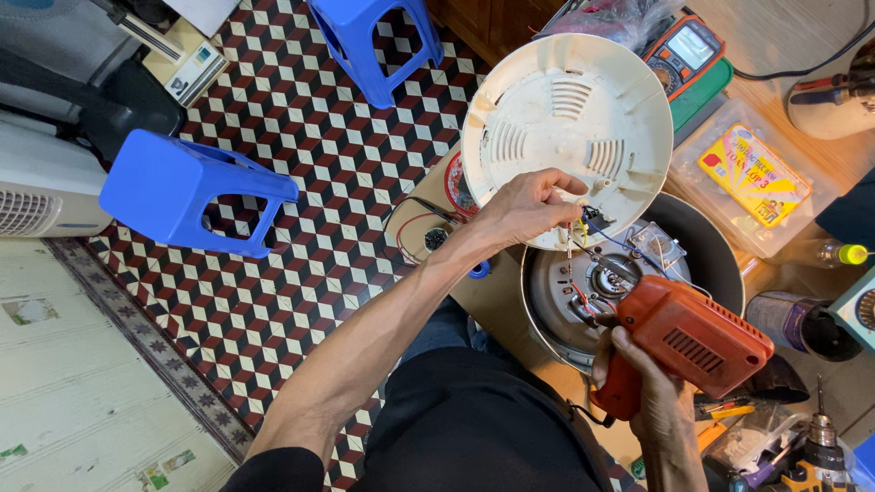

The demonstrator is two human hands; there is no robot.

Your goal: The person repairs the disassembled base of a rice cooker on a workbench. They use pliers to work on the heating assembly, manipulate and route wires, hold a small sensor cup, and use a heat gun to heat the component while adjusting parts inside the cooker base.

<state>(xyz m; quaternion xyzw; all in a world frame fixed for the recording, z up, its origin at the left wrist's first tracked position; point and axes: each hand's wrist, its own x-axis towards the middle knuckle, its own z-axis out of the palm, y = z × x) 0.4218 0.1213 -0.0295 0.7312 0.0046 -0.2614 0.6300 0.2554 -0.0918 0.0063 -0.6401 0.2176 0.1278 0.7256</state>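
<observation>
Fingers [558, 187] of left hand [527, 208] pinching rim of round white plastic base cover [556, 118], tilting it up over open cooker body [629, 273]. Thin wires [576, 239] hanging between cover and cooker insides. Right hand [649, 396] wrapping fully closed round grip of orange soldering gun [688, 339], tip pointing at wiring just under left hand. Cooker sitting on wooden surface [784, 36]. Multimeter [685, 55] and yellow packet [753, 175] lying beyond cover. Two blue stools [182, 187] standing on patterned tile floor [310, 137], well apart from hands.

drill [811, 451] cut off at bottom edge, soldering gun [688, 342] tip hidden among wires [583, 255]
</observation>
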